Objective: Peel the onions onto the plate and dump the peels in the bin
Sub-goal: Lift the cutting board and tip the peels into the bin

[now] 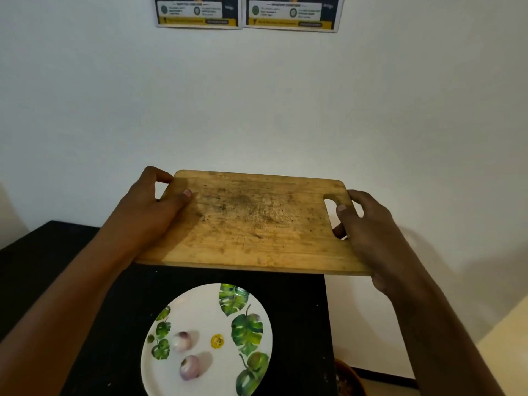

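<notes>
Plate (200, 312) — 2 onions (189, 367) (peeled)

A cutting board (257, 221) is held over the far part of the worktop (85, 281). The left hand (154, 207) grips its left edge and the right hand (368, 232) its right end, at the handle slot. Nearer the person, a plate (205, 310) lies on the worktop with two onions (182, 340) (190, 367) on its left part. A bin (347, 378) sits low, just right of the worktop. Behind stands a wall (257, 95), with two posters (197, 10) (291, 11) side by side high on it.
</notes>
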Motion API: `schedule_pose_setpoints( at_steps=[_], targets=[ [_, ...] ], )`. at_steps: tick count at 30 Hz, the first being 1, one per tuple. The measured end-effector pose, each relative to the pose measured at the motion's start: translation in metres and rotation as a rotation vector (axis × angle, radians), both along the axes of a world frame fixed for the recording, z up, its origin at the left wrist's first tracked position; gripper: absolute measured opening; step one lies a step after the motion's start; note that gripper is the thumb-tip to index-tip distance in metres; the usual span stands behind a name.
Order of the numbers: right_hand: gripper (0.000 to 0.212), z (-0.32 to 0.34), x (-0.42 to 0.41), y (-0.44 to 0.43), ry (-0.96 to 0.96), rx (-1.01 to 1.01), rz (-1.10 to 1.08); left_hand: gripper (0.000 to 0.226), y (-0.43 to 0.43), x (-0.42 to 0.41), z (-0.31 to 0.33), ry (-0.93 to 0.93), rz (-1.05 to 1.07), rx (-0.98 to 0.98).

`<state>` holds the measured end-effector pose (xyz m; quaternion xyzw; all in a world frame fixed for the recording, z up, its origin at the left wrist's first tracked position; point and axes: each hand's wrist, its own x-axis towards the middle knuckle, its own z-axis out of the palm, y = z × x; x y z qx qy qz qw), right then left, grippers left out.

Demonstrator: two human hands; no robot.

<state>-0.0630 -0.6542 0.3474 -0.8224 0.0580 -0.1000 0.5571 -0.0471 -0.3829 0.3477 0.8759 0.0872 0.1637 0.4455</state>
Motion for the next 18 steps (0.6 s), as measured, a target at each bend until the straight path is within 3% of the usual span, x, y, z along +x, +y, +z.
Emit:
schedule_pose_setpoints(
  at_steps=[9,18],
  targets=[
    [0.027,-0.009,0.016,0.046,-0.016,0.015,0.012,0.036,0.044,0.016,-0.002,-0.011,0.015,-0.019],
    [0.022,-0.020,0.047,0.157,-0.033,0.023,-0.055,0.039,0.155,0.056,-0.007,-0.034,-0.036,0.002]
  ],
)
